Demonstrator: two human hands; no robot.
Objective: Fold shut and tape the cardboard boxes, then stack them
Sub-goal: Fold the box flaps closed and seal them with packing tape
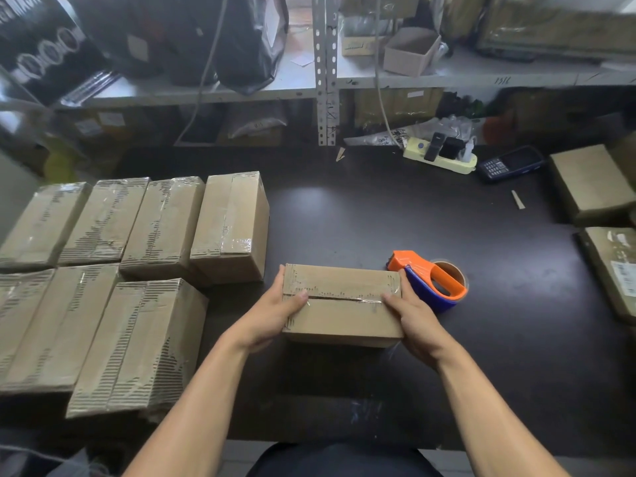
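Note:
A small cardboard box point(341, 316) is held a little above the dark table point(395, 215), its flaps folded shut with a taped seam running across the top. My left hand point(275, 313) grips its left end with the thumb on top. Gripping the right end is my right hand point(411, 320), thumb near the seam. Just behind the box on the right lies an orange and blue tape dispenser point(432, 278). Several taped boxes point(137, 270) stand in rows on the left.
More cardboard boxes point(592, 187) sit at the table's right edge. A power strip with chargers point(442, 154) and a dark handheld device point(511, 163) lie at the back. Metal shelving point(327, 74) with bags and boxes rises behind the table.

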